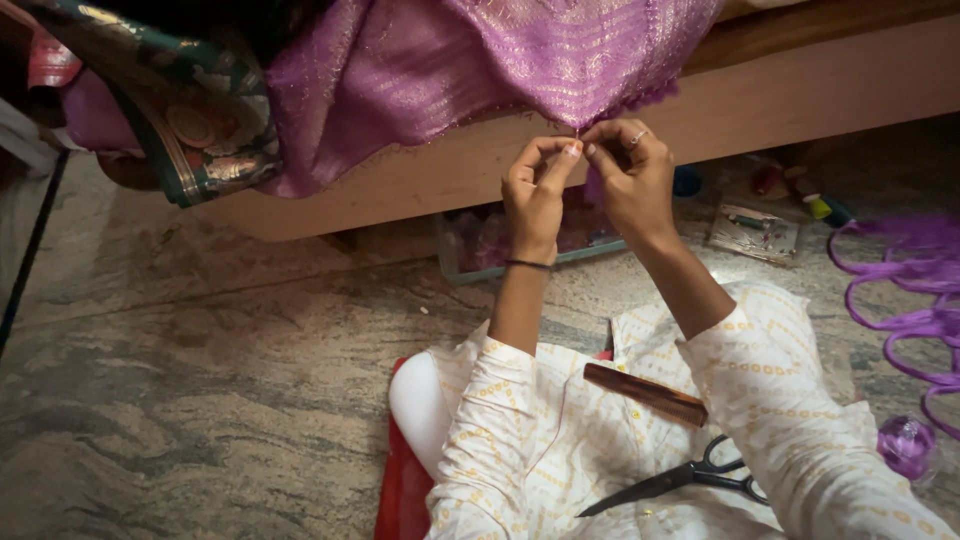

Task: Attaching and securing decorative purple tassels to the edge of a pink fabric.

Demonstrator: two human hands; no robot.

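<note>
Grey-veined stone floor (200, 370) runs under a wooden bed frame (800, 85) across the top of the view. Purple cloth (520, 55) hangs over the frame's edge at twelve o'clock, its fringed lower edge dipping to a point where both hands meet. The left hand (535, 195) is pinched narrow, thumb and forefinger closed on the cloth's edge; a dark band circles its wrist. The right hand (632, 175), ring on one finger, pinches the same edge just beside it, fingertips touching the left's. Whether a needle or thread is held cannot be told. On the lap, at five o'clock, lie a brown comb (645, 393) and black scissors (690, 478), near each other but apart. At three o'clock purple thread (915, 300) loops over the floor. A clear box (480, 245) sits under the frame behind the hands.
</note>
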